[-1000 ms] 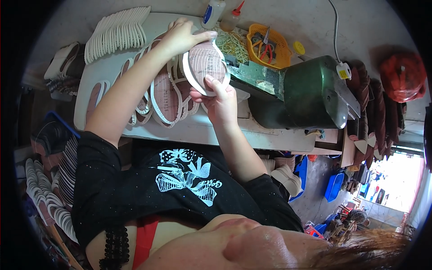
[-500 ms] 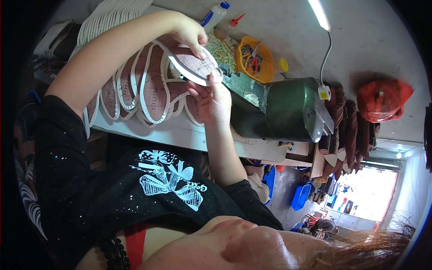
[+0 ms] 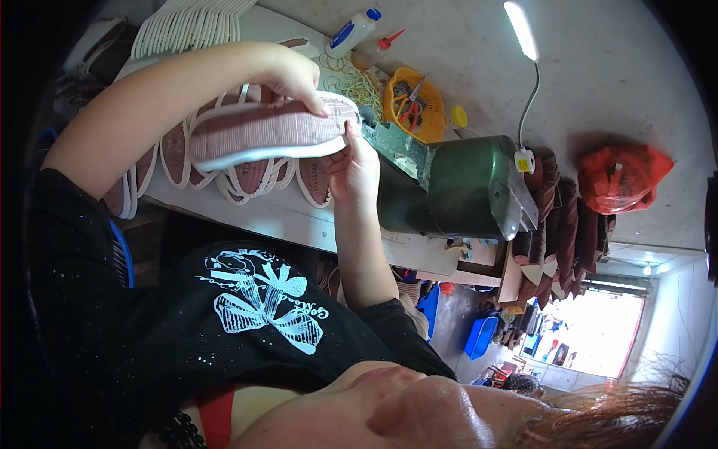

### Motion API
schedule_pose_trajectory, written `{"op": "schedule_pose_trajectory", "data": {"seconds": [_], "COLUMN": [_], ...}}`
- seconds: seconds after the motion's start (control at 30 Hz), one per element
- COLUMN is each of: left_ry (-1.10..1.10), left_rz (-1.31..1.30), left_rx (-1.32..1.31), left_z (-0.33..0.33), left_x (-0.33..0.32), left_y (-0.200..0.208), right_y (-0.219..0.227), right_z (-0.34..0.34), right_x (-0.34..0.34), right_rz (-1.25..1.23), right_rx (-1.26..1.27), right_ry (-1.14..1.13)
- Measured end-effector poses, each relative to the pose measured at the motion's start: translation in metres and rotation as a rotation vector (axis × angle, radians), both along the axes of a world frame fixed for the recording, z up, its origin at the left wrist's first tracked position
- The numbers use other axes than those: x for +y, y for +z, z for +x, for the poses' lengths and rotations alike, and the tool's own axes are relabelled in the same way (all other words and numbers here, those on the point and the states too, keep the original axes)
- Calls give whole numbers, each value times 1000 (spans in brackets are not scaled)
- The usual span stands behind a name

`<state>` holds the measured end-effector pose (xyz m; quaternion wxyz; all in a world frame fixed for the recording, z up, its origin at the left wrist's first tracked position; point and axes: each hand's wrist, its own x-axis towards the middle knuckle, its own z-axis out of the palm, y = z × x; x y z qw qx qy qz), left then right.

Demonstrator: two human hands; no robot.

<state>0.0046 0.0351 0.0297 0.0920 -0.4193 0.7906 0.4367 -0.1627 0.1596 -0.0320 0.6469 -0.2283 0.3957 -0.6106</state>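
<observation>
Both my hands hold one long shoe sole (image 3: pixel 254 131) above the white table. Its ribbed, dusty-pink face is seen at full length, with a pale rim around it. My left hand (image 3: pixel 295 78) reaches over from the left and grips the far edge, thumb on the ribbed face. At the sole's right end, my right hand (image 3: pixel 354 161) pinches the rim between thumb and fingers. Under and behind the held piece lie several more pink soles (image 3: pixel 176 153) with white rims, overlapping one another. The green sewing machine (image 3: pixel 471 183) stands just right of my right hand.
Behind the work stand a white bottle (image 3: pixel 351 34), a red-nozzled bottle (image 3: pixel 374 52) and a yellow basket (image 3: pixel 432 131) of hand tools beside loose threads (image 3: pixel 359 90). Stacked white-rimmed pieces (image 3: pixel 191 30) fill the far left. A lamp (image 3: pixel 521 30) and red bag (image 3: pixel 624 179) are at the right.
The sole has been turned, so its ribbed face shows at full length, stretching left over the other soles. Both hands still hold it near its right end.
</observation>
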Motion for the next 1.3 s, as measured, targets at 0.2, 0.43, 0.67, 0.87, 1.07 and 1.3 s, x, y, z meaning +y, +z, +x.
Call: {"op": "schedule_pose_trajectory", "data": {"seconds": [0.2,0.43,0.67,0.87,1.07,1.3], "left_ry": [288,440,344,530,525,364], "left_rz": [369,371,235,236,178,-108], "left_rx": [295,424,456,652,624,702], "left_z": [-2,-10,-6,-12,-15,-15], "left_x": [31,50,34,28,15,-24], "left_y": [-7,-18,-26,-44,-29,-35], "right_y": [1,-4,-4,-14,-29,-13], "right_z": [-11,-8,-24,-30,-4,13], "right_x": [4,40,15,37,60,30], "right_rz": [30,55,49,-7,56,-5], "right_rx": [7,364,162,349,129,34], "right_ry": [15,217,155,319,308,17]}}
